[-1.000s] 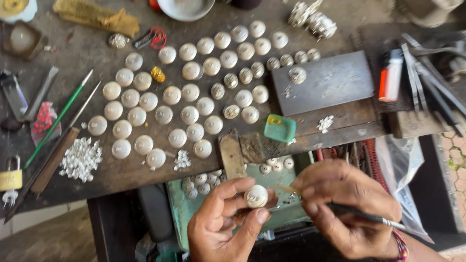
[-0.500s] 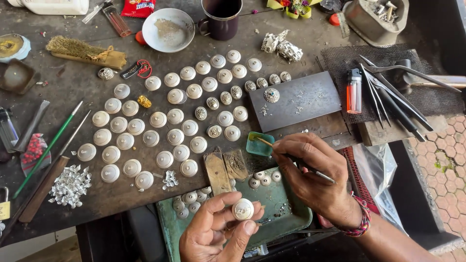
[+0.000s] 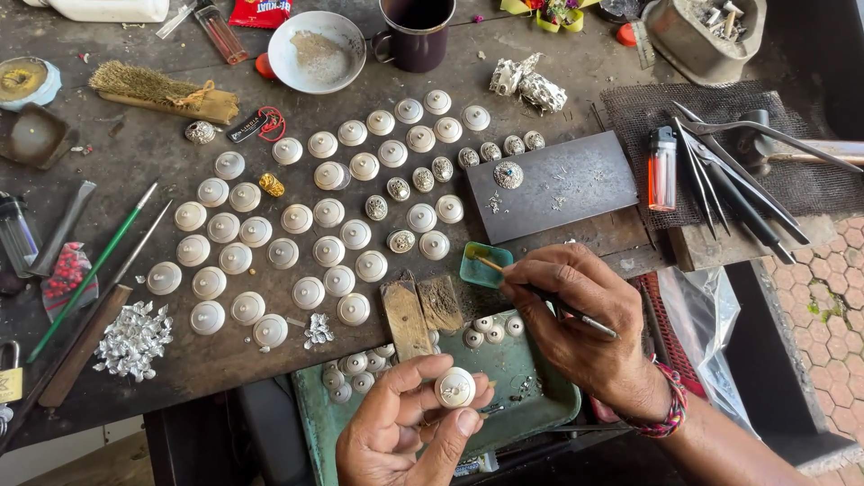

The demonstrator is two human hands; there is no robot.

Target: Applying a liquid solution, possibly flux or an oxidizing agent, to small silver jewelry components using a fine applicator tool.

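Silver dome (image 3: 455,388) pinched in my left hand (image 3: 405,436) over green tray (image 3: 540,396). Right hand (image 3: 585,328), gripping fine brush (image 3: 540,292), has moved up; tip now dips in small green dish (image 3: 484,266) on desk (image 3: 225,360).

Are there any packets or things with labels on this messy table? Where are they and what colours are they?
Red snack packet: top edge of the table, beside the white bowl; flat, crinkly, mostly cut off.
Small tag: below the bowl, near the brush; dark strip on a red ring.
Lighter: right side, on the wire mesh; upright, orange-red with a labelled body.
No screens or signs.
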